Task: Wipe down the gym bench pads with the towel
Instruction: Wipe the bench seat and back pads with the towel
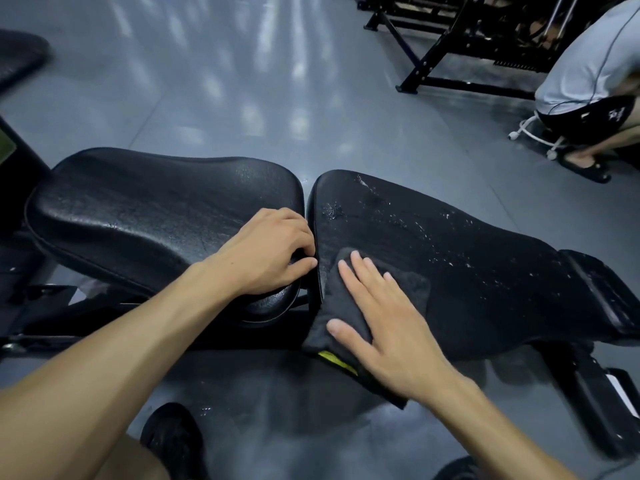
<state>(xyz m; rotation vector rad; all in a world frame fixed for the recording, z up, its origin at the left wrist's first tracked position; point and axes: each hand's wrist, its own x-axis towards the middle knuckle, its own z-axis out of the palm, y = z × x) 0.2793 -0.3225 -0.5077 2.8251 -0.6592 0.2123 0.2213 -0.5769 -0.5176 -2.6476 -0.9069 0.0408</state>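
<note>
Two black pads sit end to end on one gym bench frame, with a narrow gap between them: the left pad (166, 209) and the right pad (450, 258). The right pad's long axis runs from the gap out toward the right of the view, where it narrows; white flecks and droplets speckle its far side. The left pad stretches away from the gap toward the left

One dark towel (346, 306), folded, lies on the near end of the right pad just beside the gap, its long axis running from the pad top down over the near edge, where a yellow tag shows at the lower hem. Two hands are in view. The right hand (384, 330) lies flat on the towel, fingers straight and spread, pointing toward the gap, pressing the cloth to the pad. The left hand (273, 251) has its grip curled round the left pad's end at the gap

Beyond the right pad, one other person (588, 81) crouches on the grey floor (242, 81) near a black machine frame (450, 46)
</note>
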